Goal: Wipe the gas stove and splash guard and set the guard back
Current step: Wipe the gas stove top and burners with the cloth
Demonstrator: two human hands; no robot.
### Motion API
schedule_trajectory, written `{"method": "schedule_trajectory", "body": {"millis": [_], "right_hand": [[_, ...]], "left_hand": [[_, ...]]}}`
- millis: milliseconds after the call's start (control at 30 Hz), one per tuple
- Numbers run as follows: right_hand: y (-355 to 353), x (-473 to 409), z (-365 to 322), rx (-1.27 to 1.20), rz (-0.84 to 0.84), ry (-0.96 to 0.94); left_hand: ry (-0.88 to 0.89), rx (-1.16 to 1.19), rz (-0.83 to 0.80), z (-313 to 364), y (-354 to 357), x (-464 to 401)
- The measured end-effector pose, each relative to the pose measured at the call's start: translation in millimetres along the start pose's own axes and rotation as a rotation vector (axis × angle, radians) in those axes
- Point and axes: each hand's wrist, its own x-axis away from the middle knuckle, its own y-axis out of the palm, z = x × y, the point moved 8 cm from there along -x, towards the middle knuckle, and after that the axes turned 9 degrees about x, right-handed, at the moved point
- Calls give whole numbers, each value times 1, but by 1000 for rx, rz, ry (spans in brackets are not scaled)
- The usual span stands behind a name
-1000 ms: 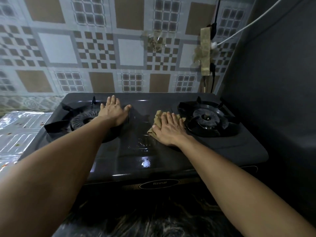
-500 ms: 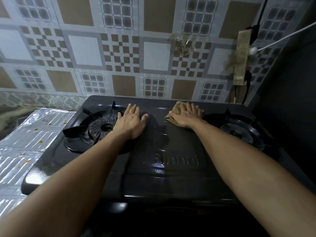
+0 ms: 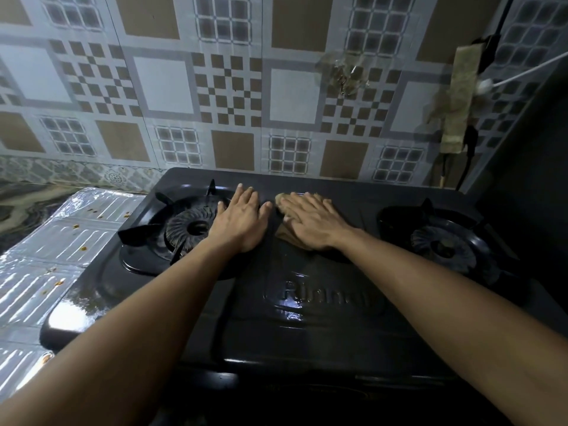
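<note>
left hand (image 3: 242, 221) flat on gas stove (image 3: 307, 318), fingers straight | right hand (image 3: 310, 221) fingers straight, pressing cloth (image 3: 287, 235) at stove's rear centre

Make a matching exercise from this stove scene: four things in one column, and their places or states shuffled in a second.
Things:
1. left hand
2. right hand
3. cloth
4. foil splash guard

States:
A. lying flat left of the stove, spotted with orange stains
B. pressing the cloth flat
C. resting flat beside the left burner
D. pinned under a palm

Pairs: 1-C, 2-B, 3-D, 4-A
</note>
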Motion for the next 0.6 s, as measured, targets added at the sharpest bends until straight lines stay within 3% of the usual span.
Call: {"method": "schedule_trajectory", "body": {"millis": [167, 367, 500, 600], "right_hand": [[-2, -39, 23, 10, -71, 149], [-6, -78, -9, 38, -86, -33], [-9, -101, -21, 49, -109, -135], [-10, -117, -25, 41, -143, -162]], "left_hand": [[-2, -40, -15, 5, 0, 3], [0, -107, -14, 10, -1, 9], [-11, -56, 127, 3, -22, 11], [-125, -106, 244, -34, -52, 11]]}}
